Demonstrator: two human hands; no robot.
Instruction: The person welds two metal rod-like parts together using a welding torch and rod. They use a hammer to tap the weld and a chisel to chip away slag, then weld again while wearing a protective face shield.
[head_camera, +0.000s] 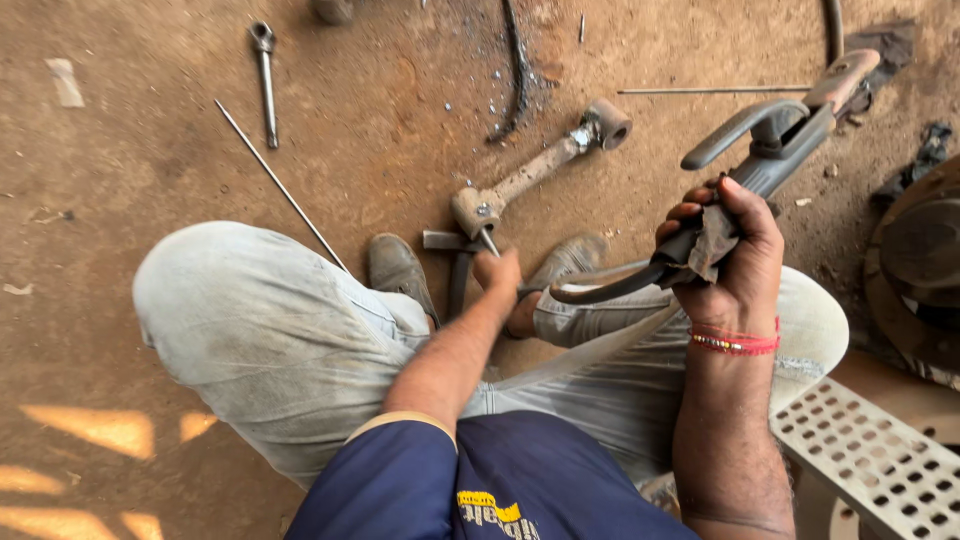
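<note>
I squat over a dirt floor. My right hand (728, 252) grips the grey handle of a welding electrode holder (770, 140), raised at the right, with a rag wrapped round the grip and a dark cable trailing from it. My left hand (497, 270) reaches down between my feet and pinches a thin rod that stands against a rusty metal link part (535, 170) with a ring at each end. A flat dark steel piece (452, 243) lies beside that part, between my shoes.
A long thin rod (280, 185) lies on the ground at the left, near an eye bolt (265, 75). Another rod (715, 90) lies top right. A perforated metal sheet (870, 460) is at bottom right, beside a dark round metal object (915, 270).
</note>
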